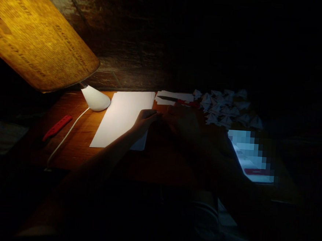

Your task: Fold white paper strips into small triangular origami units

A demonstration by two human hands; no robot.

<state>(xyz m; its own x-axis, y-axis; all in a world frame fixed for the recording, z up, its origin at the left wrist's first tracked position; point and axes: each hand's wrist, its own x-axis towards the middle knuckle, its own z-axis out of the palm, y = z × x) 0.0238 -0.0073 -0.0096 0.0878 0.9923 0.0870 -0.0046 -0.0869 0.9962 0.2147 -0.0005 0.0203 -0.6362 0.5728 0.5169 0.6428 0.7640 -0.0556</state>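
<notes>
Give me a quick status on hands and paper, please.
Left hand, right hand meeting at paper edge; grip too dark to tell. Folded pieces piled behind. Nothing seen blocking.

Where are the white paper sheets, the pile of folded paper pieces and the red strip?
white paper sheets point(122, 118), head view, middle of the top sheet.
pile of folded paper pieces point(225, 109), head view, centre of the pile.
red strip point(57, 127), head view, middle of its length.

Open desk beside cord, lamp base, folded papers — crowding rear
</notes>
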